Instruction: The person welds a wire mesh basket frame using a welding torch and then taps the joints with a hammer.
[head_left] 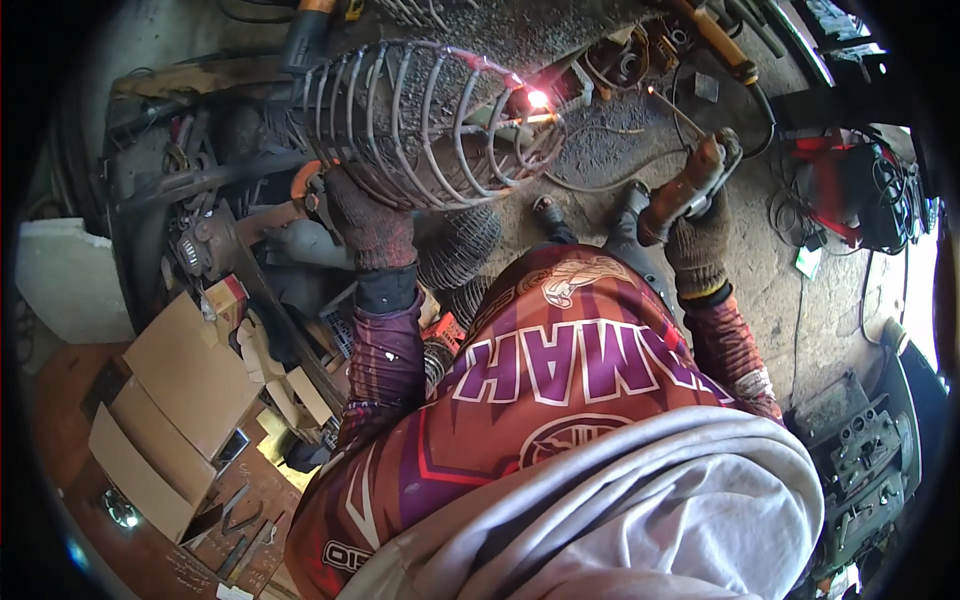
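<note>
A cage of bent metal rods (430, 120), rounded like a long basket, lies on its side on the workbench. At its right end a weld spot (538, 98) glows white and pink, with red heat along the nearby rod. My gloved left hand (372, 222) is closed on the cage's near left edge; its fingertips are partly hidden. My gloved right hand (700, 245) grips a welding electrode holder (690, 185) with a worn orange-brown body. From its jaws a thin electrode (678, 112) points up and left, its tip glowing, apart from the cage.
An angle grinder (300, 190) with an orange guard lies left of my left hand. Yellow-bodied power tools (720, 40) and cables sit at the far right. Cardboard boxes (190, 380) stand lower left. A red and black machine (850, 190) stands on the right floor.
</note>
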